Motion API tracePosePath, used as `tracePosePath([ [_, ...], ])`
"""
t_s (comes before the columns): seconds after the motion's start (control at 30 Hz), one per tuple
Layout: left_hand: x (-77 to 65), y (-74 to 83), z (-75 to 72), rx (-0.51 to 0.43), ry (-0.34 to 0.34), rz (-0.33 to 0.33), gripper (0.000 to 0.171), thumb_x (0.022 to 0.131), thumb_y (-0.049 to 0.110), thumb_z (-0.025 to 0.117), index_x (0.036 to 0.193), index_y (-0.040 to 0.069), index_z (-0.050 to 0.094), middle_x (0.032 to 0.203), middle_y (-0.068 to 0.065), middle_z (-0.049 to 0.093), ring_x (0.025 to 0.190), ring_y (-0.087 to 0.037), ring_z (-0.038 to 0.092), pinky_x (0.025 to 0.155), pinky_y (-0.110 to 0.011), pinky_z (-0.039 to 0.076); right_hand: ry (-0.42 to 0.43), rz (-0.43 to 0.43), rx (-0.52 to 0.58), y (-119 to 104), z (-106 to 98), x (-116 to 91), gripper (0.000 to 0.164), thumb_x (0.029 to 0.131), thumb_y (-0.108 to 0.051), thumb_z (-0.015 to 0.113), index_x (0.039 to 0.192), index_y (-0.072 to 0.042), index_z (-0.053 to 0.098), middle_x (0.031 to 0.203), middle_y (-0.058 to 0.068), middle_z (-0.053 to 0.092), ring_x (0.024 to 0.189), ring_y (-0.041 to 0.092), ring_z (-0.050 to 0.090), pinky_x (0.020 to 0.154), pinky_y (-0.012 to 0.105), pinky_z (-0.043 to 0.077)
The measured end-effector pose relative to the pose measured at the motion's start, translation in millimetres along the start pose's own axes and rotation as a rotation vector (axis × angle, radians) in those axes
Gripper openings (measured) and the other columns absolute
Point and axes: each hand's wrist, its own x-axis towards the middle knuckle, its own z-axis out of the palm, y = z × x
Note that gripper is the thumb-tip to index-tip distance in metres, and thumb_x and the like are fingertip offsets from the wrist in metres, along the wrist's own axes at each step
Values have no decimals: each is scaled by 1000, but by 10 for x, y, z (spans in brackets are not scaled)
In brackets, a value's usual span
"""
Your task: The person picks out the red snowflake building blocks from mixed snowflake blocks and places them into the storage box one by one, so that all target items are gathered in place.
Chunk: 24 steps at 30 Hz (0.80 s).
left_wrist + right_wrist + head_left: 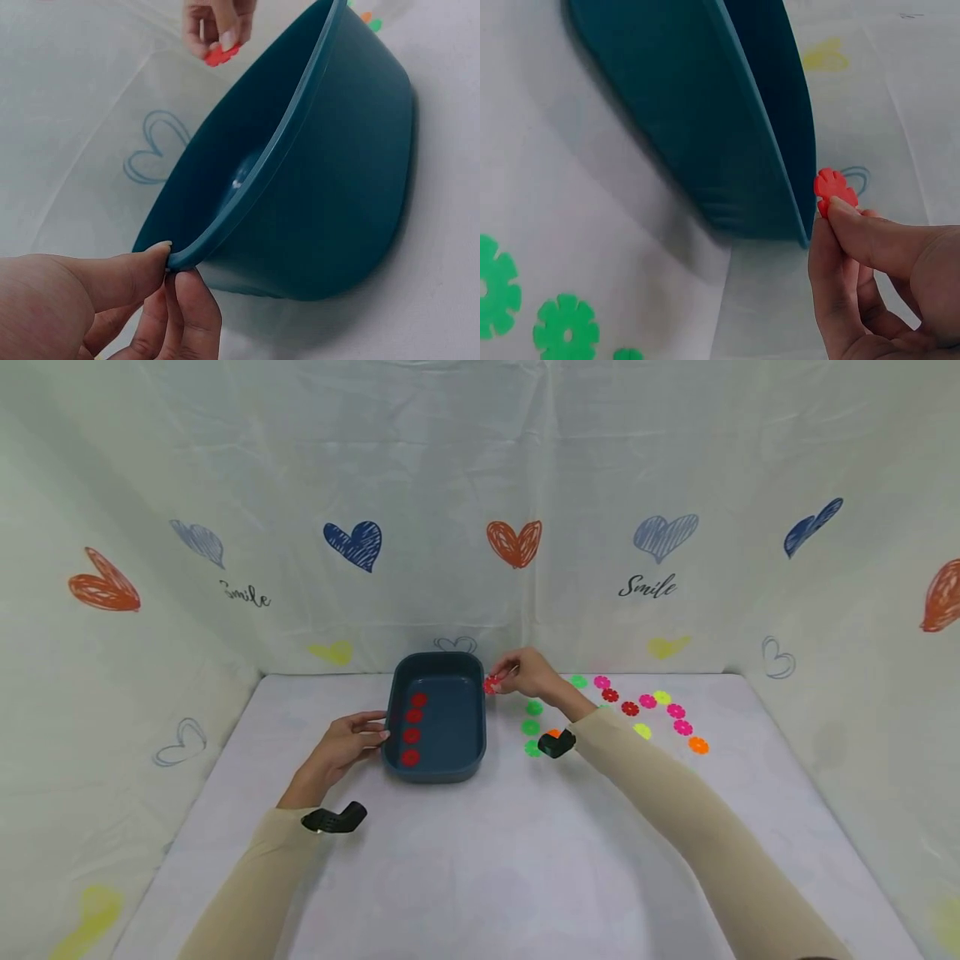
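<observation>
A dark teal plastic tub [438, 768] stands left of the table's middle, with several red flower-shaped discs [412, 735] in a column along its left inside. My left hand [347, 745] pinches the tub's left rim; in the left wrist view the thumb [135, 274] lies over the rim and the fingers are under it. At the tub's right rim, near its far corner, my right hand [528, 675] pinches a red flower disc [831, 189] between thumb and fingertips. This disc is raised above the table and beside the rim.
Green flower discs [531, 727] form a column right of the tub. Pink [676, 711], yellow [662, 697], orange [699, 745] and dark red discs [630, 708] lie scattered farther right, some hidden by the right arm. A white curtain [450, 460] with printed hearts hangs behind the table.
</observation>
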Motion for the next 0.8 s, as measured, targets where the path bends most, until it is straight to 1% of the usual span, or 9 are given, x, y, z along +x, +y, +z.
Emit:
tracePosePath([
  [0.07, -1, 0, -3, 0, 2, -1, 55, 103, 0, 64, 156, -4, 46, 128, -17, 61, 89, -8, 64, 81, -23, 57, -2, -4, 14, -34, 31, 19, 23, 87, 7, 81, 109, 4, 76, 99, 12, 72, 83, 20, 64, 77, 30, 56],
  [0.13, -3, -2, -9, -2, 2, -1, 55, 104, 0, 64, 156, -4, 46, 129, -18, 60, 89, -9, 64, 81, -23, 57, -6, -4, 31, -64, 61, 43, 23, 87, 7, 81, 109, 4, 76, 98, 13, 72, 83, 20, 64, 82, 39, 58],
  [0.27, 2, -8, -9, -6, 9, 0, 54, 103, 0, 64, 155, -3, 48, 129, -18, 60, 89, -9, 64, 79, -21, 57, -12, -6, 47, -119, 127, 100, 22, 88, 7, 81, 109, 5, 76, 97, 13, 71, 83, 20, 64, 89, 50, 58],
  [0.33, 11, -15, -9, -5, 6, 6, 55, 104, 1, 64, 155, -4, 47, 130, -19, 60, 90, -10, 64, 79, -21, 57, -12, -6, 48, -149, 164, 130, 22, 88, 7, 80, 109, 5, 76, 97, 13, 71, 84, 21, 64, 89, 50, 59],
  [0.43, 32, -23, -5, -12, 12, -4, 54, 104, 0, 64, 155, -2, 48, 131, -19, 60, 90, -9, 64, 79, -21, 57, -10, 7, 48, -194, 221, 169, 21, 88, 7, 79, 109, 5, 76, 98, 14, 71, 87, 22, 65, 89, 46, 60],
  [0.53, 55, -34, -6, -15, 14, -10, 54, 104, 0, 64, 155, -2, 48, 134, -20, 58, 91, -9, 65, 79, -21, 57, -13, 19, 51, -225, 282, 213, 21, 90, 6, 78, 110, 4, 76, 101, 14, 71, 90, 22, 66, 85, 39, 60],
  [0.67, 58, -33, -7, -20, 11, -8, 55, 103, 0, 65, 155, -2, 48, 136, -22, 58, 91, -10, 64, 80, -22, 57, -5, 11, 37, -262, 354, 270, 21, 90, 5, 78, 110, 3, 76, 101, 13, 71, 92, 23, 67, 78, 29, 57],
  [0.8, 37, -17, -4, -24, 9, -9, 55, 103, 1, 65, 155, -2, 48, 136, -21, 58, 91, -10, 64, 83, -24, 58, 5, 4, 30, -303, 421, 333, 21, 88, 6, 80, 109, 4, 77, 98, 12, 71, 90, 21, 67, 75, 25, 55],
])
